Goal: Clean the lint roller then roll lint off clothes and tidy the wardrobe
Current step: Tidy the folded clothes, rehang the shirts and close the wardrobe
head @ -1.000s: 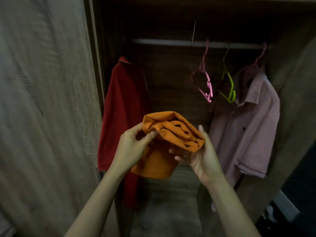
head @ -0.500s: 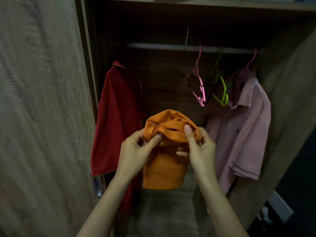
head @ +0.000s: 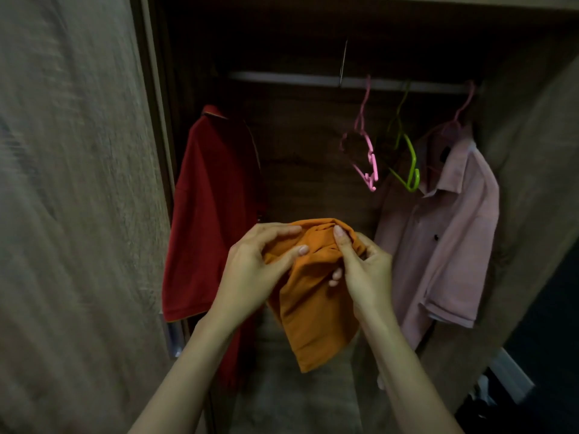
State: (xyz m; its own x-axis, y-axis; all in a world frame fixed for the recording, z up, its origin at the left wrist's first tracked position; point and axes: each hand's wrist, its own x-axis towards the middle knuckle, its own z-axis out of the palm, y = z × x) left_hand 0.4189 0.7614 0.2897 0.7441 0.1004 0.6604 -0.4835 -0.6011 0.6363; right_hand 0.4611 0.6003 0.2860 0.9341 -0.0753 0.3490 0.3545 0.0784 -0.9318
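Orange garment (head: 313, 296): held in mid-air below the middle of the rail (head: 282, 78), top bunched and a long tail hanging. It was a tight bundle a second ago, so it's opening up!

Left grip (head: 250, 270): closed on the bunched top. The thumb lies across the front and the fingers curl over the upper edge, same pinch as before.

Right grip (head: 363, 270): here's the change. A second ago it was a flat palm cradling the bundle from underneath. Now it has come up and nipped the top fold, thumb on the cloth and fingers tucked behind.

Red shirt (head: 213, 198): hangs below the rail's left end, untouched.

Pink shirt (head: 445, 233): hangs below the rail's right end on its own hanger.

Pink hanger (head: 366, 151) and green hanger (head: 410, 164): both bare, dangling from the rail right of centre, just above the hands.

Lint roller: nowhere in view.

Reading: with both hands at the top edge, this looks like shaking the garment out, probably to find the neck for one of those spare hangers. That would be the tidying stage.

Watch: the folds could stay tangled.
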